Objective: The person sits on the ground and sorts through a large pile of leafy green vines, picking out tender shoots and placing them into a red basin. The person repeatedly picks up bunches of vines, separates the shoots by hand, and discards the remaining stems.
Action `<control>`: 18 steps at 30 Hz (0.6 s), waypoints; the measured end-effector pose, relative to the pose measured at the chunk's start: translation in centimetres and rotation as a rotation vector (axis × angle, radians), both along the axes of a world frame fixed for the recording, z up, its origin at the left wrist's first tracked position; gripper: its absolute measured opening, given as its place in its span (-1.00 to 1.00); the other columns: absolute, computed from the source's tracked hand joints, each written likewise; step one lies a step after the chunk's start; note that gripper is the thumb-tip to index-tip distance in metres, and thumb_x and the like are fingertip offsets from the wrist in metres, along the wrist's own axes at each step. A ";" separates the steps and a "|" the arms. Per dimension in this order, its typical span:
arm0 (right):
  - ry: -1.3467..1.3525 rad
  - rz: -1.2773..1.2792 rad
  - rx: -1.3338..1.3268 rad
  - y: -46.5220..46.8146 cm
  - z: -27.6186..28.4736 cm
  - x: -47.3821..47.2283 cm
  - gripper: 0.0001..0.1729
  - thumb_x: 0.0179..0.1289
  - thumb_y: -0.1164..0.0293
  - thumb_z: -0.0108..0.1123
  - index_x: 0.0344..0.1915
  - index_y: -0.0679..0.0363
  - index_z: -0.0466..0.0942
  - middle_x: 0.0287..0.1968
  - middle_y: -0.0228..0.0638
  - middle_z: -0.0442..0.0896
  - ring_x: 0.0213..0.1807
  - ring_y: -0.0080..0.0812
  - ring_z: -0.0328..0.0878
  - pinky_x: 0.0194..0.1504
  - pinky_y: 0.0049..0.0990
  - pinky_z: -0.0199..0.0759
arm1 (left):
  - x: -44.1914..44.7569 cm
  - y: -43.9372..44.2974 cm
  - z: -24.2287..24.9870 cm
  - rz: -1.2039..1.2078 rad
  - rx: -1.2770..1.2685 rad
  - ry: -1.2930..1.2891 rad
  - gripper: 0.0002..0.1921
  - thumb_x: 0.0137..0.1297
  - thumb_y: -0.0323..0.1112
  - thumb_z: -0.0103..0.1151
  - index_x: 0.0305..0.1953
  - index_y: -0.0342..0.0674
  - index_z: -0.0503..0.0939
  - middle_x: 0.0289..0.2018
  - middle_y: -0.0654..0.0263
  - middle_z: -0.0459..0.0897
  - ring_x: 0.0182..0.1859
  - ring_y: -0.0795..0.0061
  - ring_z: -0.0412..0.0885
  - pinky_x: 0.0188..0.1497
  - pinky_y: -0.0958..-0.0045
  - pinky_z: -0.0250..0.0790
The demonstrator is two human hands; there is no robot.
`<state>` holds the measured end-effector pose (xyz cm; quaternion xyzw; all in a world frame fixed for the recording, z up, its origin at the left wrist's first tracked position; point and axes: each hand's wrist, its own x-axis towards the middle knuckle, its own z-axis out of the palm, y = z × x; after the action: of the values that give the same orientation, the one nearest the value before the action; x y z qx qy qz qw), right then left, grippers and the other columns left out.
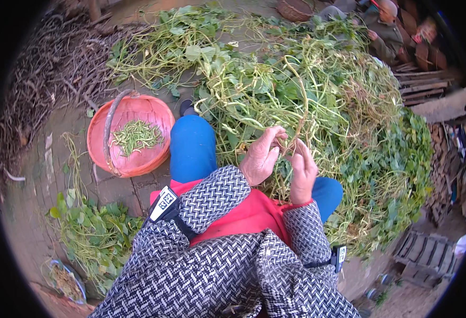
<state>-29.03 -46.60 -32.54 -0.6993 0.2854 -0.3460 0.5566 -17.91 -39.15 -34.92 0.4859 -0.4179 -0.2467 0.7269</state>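
Note:
My left hand [260,158] and my right hand [304,171] are close together above my lap. Between their fingertips they hold a bean vine [303,97], whose pale brown stem rises and curls over at its far end. The exact grip of the left fingertips is partly hidden. Just beyond both hands lies a large heap of pulled bean vines [253,85] with green leaves and pods. Beside my left knee sits a red basket [94,148] with a bent wooden handle [106,131], holding a small pile of green bean pods [137,137].
Dry branches [58,71] are stacked at the far left. More leafy vines [94,226] and a basin of plant scraps [65,281] lie at the near left. Another person [386,33] sits at the far right near a wicker basket [294,9]. A slatted wooden stool [425,252] stands at right.

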 end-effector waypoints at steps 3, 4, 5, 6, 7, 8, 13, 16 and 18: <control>-0.079 -0.116 0.090 0.0 -1.3 1.2 -0.67 0.31 0.49 0.04 0.04 0.39 0.45 -0.13 -0.32 0.58 -0.14 -0.56 0.51 -0.10 -0.56 0.42 | -0.7 -0.6 0.1 -0.072 -0.038 -0.059 -0.51 0.16 -0.70 -0.24 0.16 -0.33 0.19 0.03 0.06 0.43 0.06 0.30 0.49 0.11 0.36 0.34; -0.089 -0.148 0.145 -0.3 -1.7 1.0 -0.69 0.30 0.51 0.04 0.02 0.40 0.46 -0.15 -0.31 0.59 -0.16 -0.57 0.52 -0.11 -0.59 0.42 | -1.0 -0.6 0.2 -0.068 0.000 -0.124 -0.53 0.15 -0.71 -0.23 0.14 -0.34 0.21 0.05 0.05 0.42 0.04 0.30 0.51 0.09 0.37 0.35; -0.085 -0.193 0.195 -0.8 -2.0 0.7 -0.71 0.29 0.54 0.05 0.00 0.40 0.47 -0.16 -0.31 0.60 -0.18 -0.57 0.53 -0.12 -0.61 0.42 | -1.4 -0.7 0.2 -0.067 0.026 -0.187 -0.55 0.15 -0.71 -0.22 0.12 -0.35 0.24 0.07 0.04 0.40 0.02 0.30 0.52 0.06 0.38 0.37; -0.171 -0.178 0.233 -1.2 -2.4 0.4 -0.75 0.31 0.54 0.02 -0.05 0.40 0.49 -0.23 -0.33 0.61 -0.28 -0.61 0.53 -0.21 -0.63 0.44 | -1.6 -0.6 0.3 -0.070 0.053 -0.252 -0.57 0.14 -0.71 -0.20 0.09 -0.36 0.27 0.09 0.03 0.39 0.00 0.30 0.54 0.04 0.39 0.39; -0.083 -0.217 0.145 -2.0 -2.7 -0.2 -0.77 0.33 0.50 0.00 -0.11 0.40 0.50 -0.29 -0.36 0.59 -0.34 -0.61 0.52 -0.28 -0.62 0.44 | -1.8 -0.5 0.4 -0.069 0.064 -0.304 -0.59 0.14 -0.72 -0.19 0.07 -0.37 0.29 0.11 0.02 0.38 -0.01 0.30 0.56 0.02 0.40 0.41; -0.097 -0.244 0.170 -2.7 -3.0 -0.7 -0.79 0.33 0.48 0.00 -0.15 0.39 0.50 -0.32 -0.37 0.59 -0.37 -0.61 0.51 -0.31 -0.63 0.43 | -1.8 -0.2 0.5 -0.128 0.115 -0.213 -0.64 0.15 -0.71 -0.16 0.00 -0.38 0.35 0.13 0.00 0.34 -0.08 0.37 0.58 -0.05 0.45 0.44; -0.112 -0.429 0.194 -5.8 -2.7 -3.0 -0.80 0.34 0.38 0.01 -0.24 0.28 0.51 -0.54 -0.55 0.41 -0.58 -0.73 0.27 -0.54 -0.72 0.11 | 1.1 0.5 0.7 0.298 0.360 -0.274 -0.76 0.10 -0.64 0.02 -0.18 -0.28 0.53 -0.27 0.29 0.57 -0.35 0.58 0.48 -0.29 0.59 0.35; -0.192 -0.415 0.075 -6.4 -1.1 -5.5 -0.81 0.34 0.39 -0.01 -0.24 0.27 0.50 -0.55 -0.60 0.36 -0.58 -0.77 0.18 -0.55 -0.73 0.04 | 1.7 -0.7 0.6 0.318 0.271 -0.419 -0.83 0.05 -0.56 0.11 -0.27 -0.27 0.53 -0.36 0.24 0.56 -0.29 0.35 0.50 -0.21 0.40 0.36; -0.177 -0.441 0.027 -6.5 -0.2 -7.2 -0.82 0.34 0.41 -0.03 -0.24 0.28 0.50 -0.55 -0.62 0.35 -0.57 -0.79 0.16 -0.54 -0.73 0.02 | 0.8 -2.1 0.5 0.244 0.224 -0.441 -0.87 0.08 -0.50 0.12 -0.29 -0.27 0.54 -0.35 0.22 0.58 -0.25 0.30 0.49 -0.16 0.37 0.34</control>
<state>-36.27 -53.12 -32.76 -0.5793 0.3860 -0.5154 0.4998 -17.08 -41.28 -34.40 0.6521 -0.4747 -0.0904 0.5842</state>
